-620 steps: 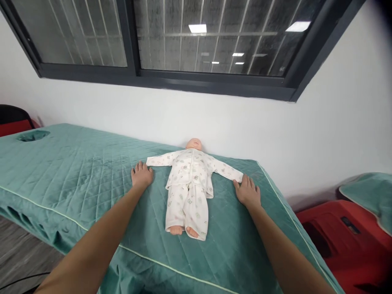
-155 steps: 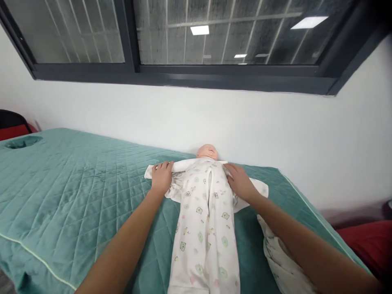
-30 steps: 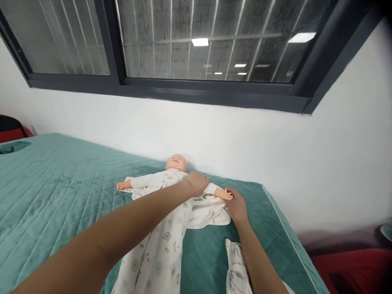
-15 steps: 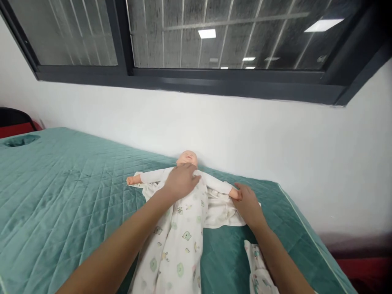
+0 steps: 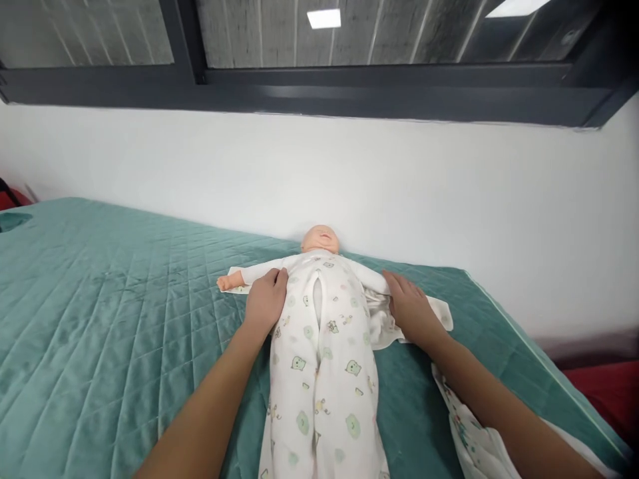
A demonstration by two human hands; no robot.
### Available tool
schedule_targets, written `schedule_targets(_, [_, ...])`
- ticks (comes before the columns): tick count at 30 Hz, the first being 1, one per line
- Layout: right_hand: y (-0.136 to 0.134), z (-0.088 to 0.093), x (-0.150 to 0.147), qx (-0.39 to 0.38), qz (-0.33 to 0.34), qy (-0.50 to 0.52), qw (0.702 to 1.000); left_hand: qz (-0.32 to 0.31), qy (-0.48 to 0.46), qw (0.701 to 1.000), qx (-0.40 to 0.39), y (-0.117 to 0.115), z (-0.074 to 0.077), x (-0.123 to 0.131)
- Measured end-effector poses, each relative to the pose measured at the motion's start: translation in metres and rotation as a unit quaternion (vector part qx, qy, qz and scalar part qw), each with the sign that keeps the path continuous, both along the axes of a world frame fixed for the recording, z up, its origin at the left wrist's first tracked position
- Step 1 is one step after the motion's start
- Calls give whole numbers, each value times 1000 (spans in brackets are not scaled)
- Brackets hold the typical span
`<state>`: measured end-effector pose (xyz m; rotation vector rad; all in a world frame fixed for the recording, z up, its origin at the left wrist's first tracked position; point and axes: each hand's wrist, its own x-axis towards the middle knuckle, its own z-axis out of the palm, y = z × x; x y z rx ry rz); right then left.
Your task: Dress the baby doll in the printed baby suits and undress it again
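A baby doll [image 5: 320, 238] lies on its back with arms spread, wearing white sleeves. Over its front lies a white garment printed with small green animals [image 5: 344, 359], a slit running down its middle. My left hand [image 5: 267, 299] is closed at the garment's edge beside the doll's chest, thumb on top and fingers partly hidden. My right hand [image 5: 412, 309] wraps over the end of the doll's other arm [image 5: 368, 276], hiding the doll's hand. Under that arm, a crumpled white cloth [image 5: 384, 326] spreads out.
A green quilted cover [image 5: 124, 319] lies under everything. Another white printed cloth [image 5: 472, 432] rests beneath my right forearm. Behind the doll's head rises a white wall [image 5: 249, 173] with a dark window frame [image 5: 379, 93]. Something red [image 5: 606, 392] shows at the right.
My left hand has moved from the doll's upper chest to its side. The garment now lies flat and centred over the doll. My right hand stays by the doll's arm; the view has shifted.
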<state>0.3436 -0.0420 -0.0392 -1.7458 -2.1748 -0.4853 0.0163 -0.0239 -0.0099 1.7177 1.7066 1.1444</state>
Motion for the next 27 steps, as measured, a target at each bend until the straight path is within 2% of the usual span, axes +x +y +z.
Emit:
schedule_targets(4, [2, 5, -1, -37, -31, 31, 998, -43, 8, 999, 11, 0, 2, -3])
schedule_targets(7, [3, 22, -15, -68, -57, 44, 995, -50, -43, 998, 11, -1, 3, -2])
schedule_targets(9, [4, 37, -34, -62, -23, 71, 995, -49, -67, 996, 9, -1, 4, 0])
schedule_targets(11, [4, 50, -59, -48, 43, 142, 988, -56, -82, 995, 17, 0, 3, 1])
schedule_targets(13, [5, 57, -84, -52, 66, 265, 961, -70, -89, 992, 48, 4, 2, 2])
schedule_targets(16, [5, 57, -112, -63, 28, 470, 880, -99, -77, 985, 118, 9, 1, 3])
schedule_targets(18, [4, 53, -122, -69, 18, 558, 827, -133, -68, 980, 133, 12, 1, 3])
schedule_targets(19, [2, 51, -125, -72, 21, 580, 811, -149, -70, 978, 124, 13, 1, 3])
schedule_targets(21, [-1, 49, -127, -81, 26, 591, 802, -164, -84, 979, 82, 14, 2, 3])
schedule_targets(24, [-2, 49, -127, -105, 19, 579, 808, -173, -102, 979, 19, 15, 3, 3])
schedule_targets(27, [1, 50, -125, -135, 17, 573, 808, -187, -108, 976, 2, 15, 6, 1])
